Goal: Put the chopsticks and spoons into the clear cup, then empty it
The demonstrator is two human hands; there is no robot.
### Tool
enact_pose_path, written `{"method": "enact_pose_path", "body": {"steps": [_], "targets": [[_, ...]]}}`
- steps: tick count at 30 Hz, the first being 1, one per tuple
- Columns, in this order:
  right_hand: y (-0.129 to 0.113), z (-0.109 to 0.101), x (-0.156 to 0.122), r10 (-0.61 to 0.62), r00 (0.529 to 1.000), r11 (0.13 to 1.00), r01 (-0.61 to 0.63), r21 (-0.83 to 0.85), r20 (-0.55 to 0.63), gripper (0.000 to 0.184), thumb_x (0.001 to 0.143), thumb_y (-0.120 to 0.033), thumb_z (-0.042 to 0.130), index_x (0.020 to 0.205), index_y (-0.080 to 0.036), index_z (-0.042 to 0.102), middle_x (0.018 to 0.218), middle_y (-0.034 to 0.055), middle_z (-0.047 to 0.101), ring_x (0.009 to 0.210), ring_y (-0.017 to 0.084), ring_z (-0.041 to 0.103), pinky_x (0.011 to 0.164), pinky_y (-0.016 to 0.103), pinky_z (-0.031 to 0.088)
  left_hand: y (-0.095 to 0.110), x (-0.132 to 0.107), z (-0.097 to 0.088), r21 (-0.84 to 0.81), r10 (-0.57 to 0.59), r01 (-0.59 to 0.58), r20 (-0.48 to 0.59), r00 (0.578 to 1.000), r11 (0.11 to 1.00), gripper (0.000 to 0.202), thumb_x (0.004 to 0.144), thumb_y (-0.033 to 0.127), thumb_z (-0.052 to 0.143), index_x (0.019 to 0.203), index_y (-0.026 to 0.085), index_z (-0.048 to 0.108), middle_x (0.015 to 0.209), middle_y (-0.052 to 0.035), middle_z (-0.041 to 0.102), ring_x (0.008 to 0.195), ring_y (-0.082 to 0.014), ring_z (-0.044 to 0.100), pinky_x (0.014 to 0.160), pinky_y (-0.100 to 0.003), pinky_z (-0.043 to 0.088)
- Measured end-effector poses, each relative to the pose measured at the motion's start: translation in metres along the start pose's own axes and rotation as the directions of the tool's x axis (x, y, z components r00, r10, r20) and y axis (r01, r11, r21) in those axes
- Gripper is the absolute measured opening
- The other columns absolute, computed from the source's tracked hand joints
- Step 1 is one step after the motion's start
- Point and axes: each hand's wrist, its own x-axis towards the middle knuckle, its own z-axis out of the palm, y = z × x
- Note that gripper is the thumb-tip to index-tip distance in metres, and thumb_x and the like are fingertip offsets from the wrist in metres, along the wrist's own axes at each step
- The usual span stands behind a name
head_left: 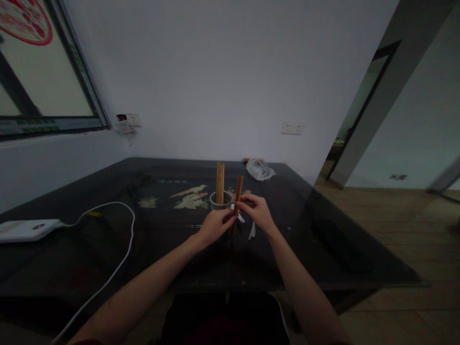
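While both hands meet over the table [283, 206], a small bundle of chopsticks [239, 186] stands between them, its long axis nearly upright with the top leaning slightly right. The left hand [217, 224] has its thumb and fingers closed around the lower part; the right hand [256, 211] pinches it higher up, fingertips together with little gap showing. How many sticks the bundle has is hard to tell.

Just left of the bundle and slightly beyond the left hand, which is the nearer of the two, sits an upright round cup [214, 206]. Several lighter sticks [220, 179] stand in it, close to vertical and rising well above the rim; its bottom is hidden. Beneath the right hand, a pale, slender utensil [252, 231] lies on the table. Farther back, near the wall, rests a crumpled clear plastic bag [259, 170], its contents unclear.
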Motion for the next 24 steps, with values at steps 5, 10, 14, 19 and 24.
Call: {"method": "enact_pose_path", "body": {"steps": [5,10,14,19,24], "targets": [[-0.0007,0.0008,-0.0008,-0.014,1.000,1.000,0.013,-0.012,-0.018,0.024,0.066,-0.040,0.073,0.074,-0.018,0.069,0.071,0.0029,0.066,0.063,0.017,0.062,0.056,0.028,0.056,0.0016,-0.0005,-0.0007,0.009,0.018,-0.018,-0.007,1.000,1.000,0.025,0.090,0.031,0.047,0.097,0.018,0.066,0.076,-0.0031,0.067,0.064,-0.0146,0.059,0.059,-0.022,0.040],[-0.0028,0.0013,-0.0015,0.000,1.000,1.000,0.000,-0.014,-0.018,0.025,0.065,-0.041,0.074,0.073,-0.018,0.069,0.071,0.0034,0.066,0.062,0.017,0.062,0.056,0.028,0.056,0.0004,-0.0012,0.0000,0.046,0.028,-0.027,-0.015,0.999,0.999,0.024,0.090,0.032,0.047,0.090,0.017,0.066,0.073,-0.0029,0.065,0.063,-0.0147,0.058,0.059,-0.023,0.039],[-0.0036,0.0019,-0.0015,-0.003,1.000,1.000,0.003,-0.004,-0.020,0.024,0.065,-0.038,0.074,0.076,-0.018,0.068,0.073,0.0034,0.066,0.065,0.017,0.062,0.057,0.028,0.056,-0.0008,-0.0011,0.0004,0.065,0.034,-0.034,-0.009,0.999,0.997,0.024,0.090,0.032,0.046,0.088,0.016,0.065,0.071,-0.0031,0.064,0.062,-0.0150,0.058,0.059,-0.023,0.039],[-0.0014,0.0027,-0.0014,0.003,0.999,1.000,-0.004,-0.016,-0.032,0.022,0.065,-0.037,0.074,0.073,-0.017,0.067,0.072,0.0028,0.064,0.064,0.017,0.061,0.055,0.027,0.054,-0.0010,-0.0002,0.0006,0.091,0.027,-0.028,0.011,1.000,0.995,0.024,0.090,0.032,0.046,0.089,0.017,0.065,0.072,-0.0028,0.065,0.061,-0.0147,0.058,0.058,-0.023,0.037],[0.0009,0.0025,-0.0018,-0.018,0.999,0.998,0.016,-0.055,-0.027,0.025,0.068,-0.042,0.071,0.070,-0.018,0.065,0.069,0.0021,0.063,0.060,0.015,0.060,0.054,0.026,0.053,0.0006,-0.0012,-0.0016,0.122,0.035,-0.038,0.026,0.999,0.992,0.025,0.090,0.033,0.046,0.086,0.017,0.065,0.072,-0.0031,0.065,0.063,-0.0148,0.058,0.058,-0.023,0.037]]}}
